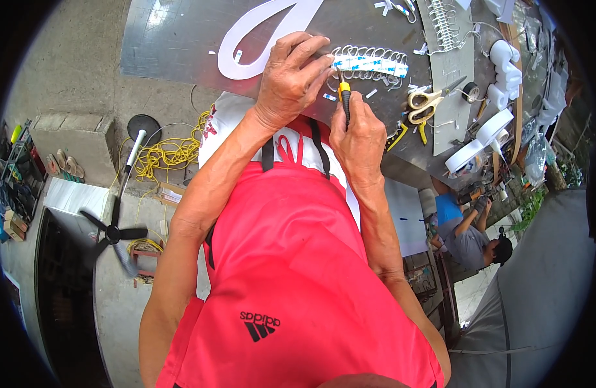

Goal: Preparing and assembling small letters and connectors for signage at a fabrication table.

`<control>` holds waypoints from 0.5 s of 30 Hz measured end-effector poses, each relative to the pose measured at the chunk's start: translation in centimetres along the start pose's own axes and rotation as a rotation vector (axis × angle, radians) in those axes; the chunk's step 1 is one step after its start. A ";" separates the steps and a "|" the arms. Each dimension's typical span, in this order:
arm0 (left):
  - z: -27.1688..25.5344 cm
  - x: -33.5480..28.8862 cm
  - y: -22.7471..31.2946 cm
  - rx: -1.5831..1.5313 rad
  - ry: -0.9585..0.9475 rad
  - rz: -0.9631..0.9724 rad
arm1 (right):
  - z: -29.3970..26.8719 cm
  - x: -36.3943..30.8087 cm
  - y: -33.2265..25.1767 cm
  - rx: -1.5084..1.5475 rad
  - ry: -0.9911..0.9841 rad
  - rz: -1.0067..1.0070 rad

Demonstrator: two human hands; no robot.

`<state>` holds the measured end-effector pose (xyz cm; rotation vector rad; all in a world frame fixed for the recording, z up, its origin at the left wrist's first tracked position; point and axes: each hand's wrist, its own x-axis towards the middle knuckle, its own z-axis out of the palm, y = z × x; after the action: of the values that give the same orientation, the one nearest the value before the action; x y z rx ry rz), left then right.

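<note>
Up top, white-and-blue strip (pixel 369 63) under left fingers (pixel 311 55); right fingers (pixel 356 113) clamped on knife (pixel 344 97)

At the grey counter (pixel 181 39), the left hand (pixel 290 81) presses on a white taped strip (pixel 369 63) while the right hand (pixel 357 132) grips a yellow-and-black cutter (pixel 344 97) beside it, yellow-handled scissors (pixel 427 103) lying near.

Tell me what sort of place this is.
Probably a small open-air sign-making workshop. A metal worktable holds a white cut-out shape, scissors and tape rolls; the right hand works a yellow-tipped knife on a taped strip the left hand steadies.
</note>
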<state>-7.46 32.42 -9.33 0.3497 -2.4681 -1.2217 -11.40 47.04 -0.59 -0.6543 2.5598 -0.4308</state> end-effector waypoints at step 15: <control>-0.1 1.7 0.3 0.014 -0.006 -0.061 | 0.2 0.0 0.4 0.066 -0.001 0.025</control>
<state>-8.93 31.90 -8.68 0.4279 -2.4889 -1.2323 -11.45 47.41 -0.91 -0.5984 2.5390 -0.5038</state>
